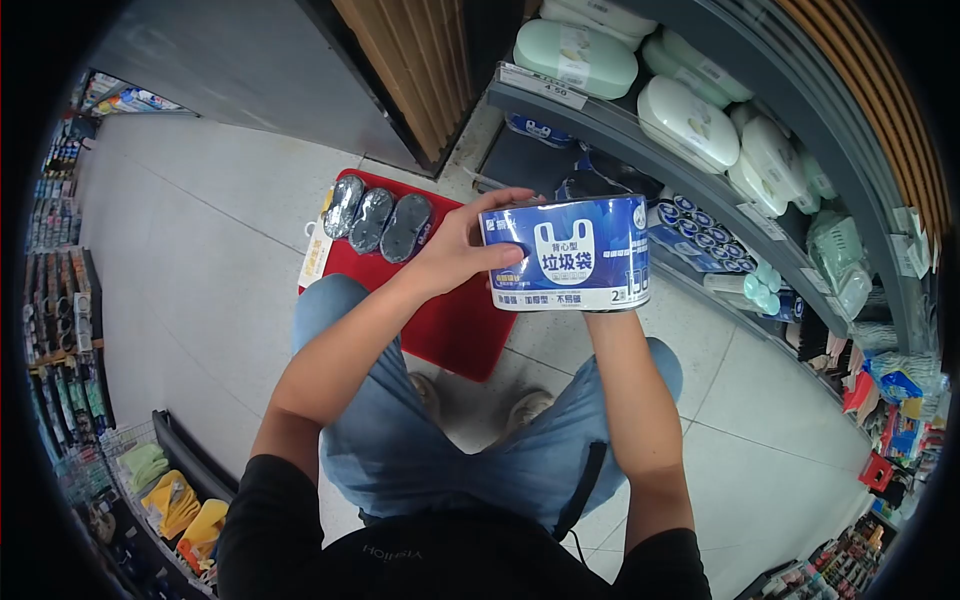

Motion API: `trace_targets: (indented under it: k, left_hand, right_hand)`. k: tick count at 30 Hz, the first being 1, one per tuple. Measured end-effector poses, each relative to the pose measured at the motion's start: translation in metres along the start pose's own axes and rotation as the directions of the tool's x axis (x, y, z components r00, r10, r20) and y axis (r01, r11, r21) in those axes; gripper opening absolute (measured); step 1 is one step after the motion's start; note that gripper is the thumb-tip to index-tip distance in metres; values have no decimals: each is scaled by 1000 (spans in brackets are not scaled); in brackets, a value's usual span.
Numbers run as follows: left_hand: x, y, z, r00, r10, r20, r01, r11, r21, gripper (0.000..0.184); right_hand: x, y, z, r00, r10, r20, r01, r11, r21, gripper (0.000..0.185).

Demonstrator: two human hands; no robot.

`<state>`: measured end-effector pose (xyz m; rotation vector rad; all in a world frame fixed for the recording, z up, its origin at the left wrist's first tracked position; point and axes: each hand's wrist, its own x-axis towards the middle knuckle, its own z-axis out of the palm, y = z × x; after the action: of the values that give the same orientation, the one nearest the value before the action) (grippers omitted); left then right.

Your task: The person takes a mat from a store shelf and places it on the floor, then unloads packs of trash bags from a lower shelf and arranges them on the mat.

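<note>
My left hand [478, 242] grips the left end of a blue and white pack of garbage bags [567, 255], thumb across its printed front and fingers over the top edge. The pack is raised above my knees, its label facing me. My right forearm [640, 400] reaches up to the pack's lower edge; the hand itself is hidden behind the pack, so its fingers do not show. Past my left hand, several black wrapped rolls [372, 219] stand in a row at the far left end of a red tray [455, 335] on the floor.
On the right, a shelf [545, 88] holds pale green and white plastic boxes [687, 122]. Below it are more blue packs [705, 235]. A grey panel [260, 70] stands ahead. At lower left a wire basket [130, 470] contains yellow and green cloths.
</note>
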<state>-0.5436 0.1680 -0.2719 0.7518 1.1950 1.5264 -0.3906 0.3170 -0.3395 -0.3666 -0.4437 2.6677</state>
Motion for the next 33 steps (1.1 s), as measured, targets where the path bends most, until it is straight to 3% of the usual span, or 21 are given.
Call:
trace_targets:
  k: [1,2,4,6,7,9,10,13,14,17,19,21,22,25,29,30,33]
  left_hand:
    - [0,2,-1,1000,-13,-19,14,999,33,90]
    - [-1,4,-2,999,-27,-38,29,997,65,90]
    - [-2,3,-6,996,-37,-76,44,994,102,84]
    - [-1,-1,-14,988,-81,-135,87,996,37,78]
    - [0,-3,-18,981,-105,-164,107,994,3,75]
    - [1,-4,-30,977,-130,-166,135,991,14,71]
    - [2,-3,-36,978,-147,-149,157,986,61,71]
    - [2,4,-43,961,-273,-36,275,944,184,72]
    - [2,4,-44,942,-336,29,318,915,248,73]
    - [5,-13,-47,885,-449,126,368,839,401,75]
    - [8,-36,-46,859,-511,-27,419,672,611,75]
    - [13,-58,-44,837,-496,-233,451,382,806,78]
    - [14,-70,-45,825,-459,-329,462,215,860,80]
    - [11,-116,-73,812,-289,-507,532,11,847,82]
    - [8,-158,-102,710,-143,-690,688,-69,723,89]
    - [5,-167,-108,681,-142,-718,698,-168,696,91]
    - [5,-192,-111,680,-111,-725,674,-295,677,91]
  right_hand:
    - [3,0,-5,998,-28,55,30,999,-35,39]
    - [4,0,-9,999,-28,-33,27,999,-21,40]
    - [10,-8,-10,990,138,29,-140,984,108,42]
    - [14,-16,-11,947,313,-72,-312,950,21,44]
    - [16,-19,9,902,241,-359,-273,961,-42,49]
    - [12,-38,47,919,250,-306,-306,940,-152,62]
    - [11,-39,47,937,160,-311,-263,908,-326,65]
    - [10,-28,31,940,70,-334,-309,590,-746,62]
    - [11,-30,28,933,197,-300,-359,550,-754,65]
    - [9,-23,46,943,263,-204,-270,243,-932,69]
    - [13,-18,22,972,87,-218,-208,-117,-971,75]
    - [12,-20,10,977,-138,-165,-208,-403,-891,77]
    - [12,-28,12,970,-117,-213,-242,-399,-884,78]
    - [16,-38,8,966,-57,-250,-254,-357,-899,72]
    - [17,-40,10,987,-32,-159,-161,-312,-936,59]
    - [17,-41,13,988,-45,-145,-152,-306,-940,56]
    - [18,-51,9,985,-108,-135,-161,-277,-947,48]
